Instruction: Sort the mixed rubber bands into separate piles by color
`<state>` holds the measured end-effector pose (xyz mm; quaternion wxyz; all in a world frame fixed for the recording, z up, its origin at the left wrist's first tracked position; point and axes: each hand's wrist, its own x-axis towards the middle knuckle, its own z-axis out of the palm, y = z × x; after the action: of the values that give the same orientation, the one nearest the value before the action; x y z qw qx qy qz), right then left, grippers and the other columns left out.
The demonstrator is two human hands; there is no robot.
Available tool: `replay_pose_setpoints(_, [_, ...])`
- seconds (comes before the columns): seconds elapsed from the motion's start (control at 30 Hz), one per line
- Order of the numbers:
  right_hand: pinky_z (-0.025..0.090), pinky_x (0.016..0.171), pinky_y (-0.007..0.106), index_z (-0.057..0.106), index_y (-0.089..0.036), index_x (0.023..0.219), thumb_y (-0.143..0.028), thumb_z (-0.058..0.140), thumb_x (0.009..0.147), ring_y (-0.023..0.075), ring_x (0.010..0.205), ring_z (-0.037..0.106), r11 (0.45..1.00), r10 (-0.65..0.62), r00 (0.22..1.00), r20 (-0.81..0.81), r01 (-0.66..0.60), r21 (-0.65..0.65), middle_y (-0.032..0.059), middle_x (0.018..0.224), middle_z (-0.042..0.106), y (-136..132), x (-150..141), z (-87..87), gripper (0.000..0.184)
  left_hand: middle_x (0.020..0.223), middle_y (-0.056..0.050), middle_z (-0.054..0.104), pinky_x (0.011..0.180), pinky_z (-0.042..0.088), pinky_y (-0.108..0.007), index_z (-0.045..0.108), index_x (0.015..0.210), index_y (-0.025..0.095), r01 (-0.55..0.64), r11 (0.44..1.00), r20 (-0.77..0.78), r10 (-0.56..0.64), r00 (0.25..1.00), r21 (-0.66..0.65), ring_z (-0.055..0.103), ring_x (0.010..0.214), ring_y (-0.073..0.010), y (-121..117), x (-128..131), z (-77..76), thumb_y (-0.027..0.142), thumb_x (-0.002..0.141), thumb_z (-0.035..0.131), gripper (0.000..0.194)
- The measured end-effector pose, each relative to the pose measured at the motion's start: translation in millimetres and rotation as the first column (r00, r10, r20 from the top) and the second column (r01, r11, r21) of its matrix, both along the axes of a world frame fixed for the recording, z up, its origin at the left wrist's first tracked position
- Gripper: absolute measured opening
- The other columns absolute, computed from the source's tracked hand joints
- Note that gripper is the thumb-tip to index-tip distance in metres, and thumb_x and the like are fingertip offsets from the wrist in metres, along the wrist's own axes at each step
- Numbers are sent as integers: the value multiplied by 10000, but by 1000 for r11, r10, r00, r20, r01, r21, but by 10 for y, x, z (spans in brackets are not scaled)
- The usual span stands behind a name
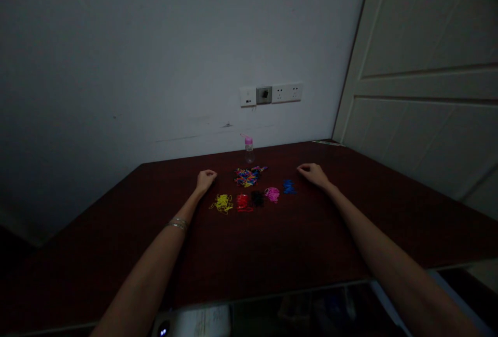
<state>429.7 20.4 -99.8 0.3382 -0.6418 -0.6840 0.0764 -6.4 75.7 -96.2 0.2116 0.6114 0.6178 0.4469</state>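
My left hand rests on the table with its fingers curled, and nothing shows in it. It lies left of a mixed heap of coloured rubber bands. Nearest below it is a pile of yellow rubber bands. My right hand lies on the table with fingers and thumb drawn together, apart from the blue rubber bands to its left. Between the yellow and blue piles are red rubber bands, black rubber bands and pink rubber bands.
A small clear bottle with a pink cap stands behind the heap. The dark red table meets a white wall with sockets. A panelled door stands at right. An open space with objects shows below the front edge.
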Motion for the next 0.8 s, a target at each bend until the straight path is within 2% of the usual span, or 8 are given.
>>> replay_pose_setpoints(0.17, [468, 734, 240, 704, -170, 889, -337, 511, 760, 183, 816, 633, 986, 167, 983, -77, -165, 27, 44, 873, 702, -42, -389, 242, 286, 493, 4, 555, 519, 353, -211, 638, 625, 151, -19, 1000, -36, 19, 999, -3, 510, 515, -124, -47, 18, 11, 209, 617, 585, 79])
replay_pose_setpoints(0.27, [460, 653, 219, 706, -177, 857, -331, 544, 739, 172, 755, 628, 966, 255, 967, -17, -256, -35, 36, 814, 700, -73, -658, 360, 253, 490, 6, 549, 516, 345, -210, 640, 629, 151, -8, 1000, -60, 7, 998, -3, 500, 510, -120, -85, 35, 28, 191, 622, 584, 70])
replay_pose_setpoints(0.4, [443, 645, 198, 709, -181, 835, -293, 565, 728, 157, 750, 621, 941, 324, 944, 64, -315, -125, 32, 812, 696, -106, -962, 450, 211, 508, 5, 553, 520, 348, -209, 645, 654, 144, -6, 1000, -97, 5, 995, -12, 505, 521, -123, -103, 35, 43, 189, 636, 579, 82])
replay_pose_setpoints(0.57, [430, 649, 198, 711, -232, 788, -275, 615, 683, 159, 762, 622, 919, 338, 925, 175, -285, -273, 3, 807, 688, -156, -1266, 498, 149, 549, -11, 584, 544, 369, -214, 656, 672, 141, -19, 1000, -107, 18, 994, -8, 534, 550, -133, -60, 4, 17, 199, 638, 584, 99])
replay_pose_setpoints(0.8, [453, 687, 262, 684, -229, 757, -412, 645, 663, 200, 805, 622, 930, 271, 914, 302, -167, -328, 39, 841, 673, -202, -1532, 513, 209, 584, -20, 606, 547, 378, -201, 664, 694, 136, -33, 999, -149, 30, 988, -17, 552, 585, -133, -56, 8, 12, 208, 652, 564, 130])
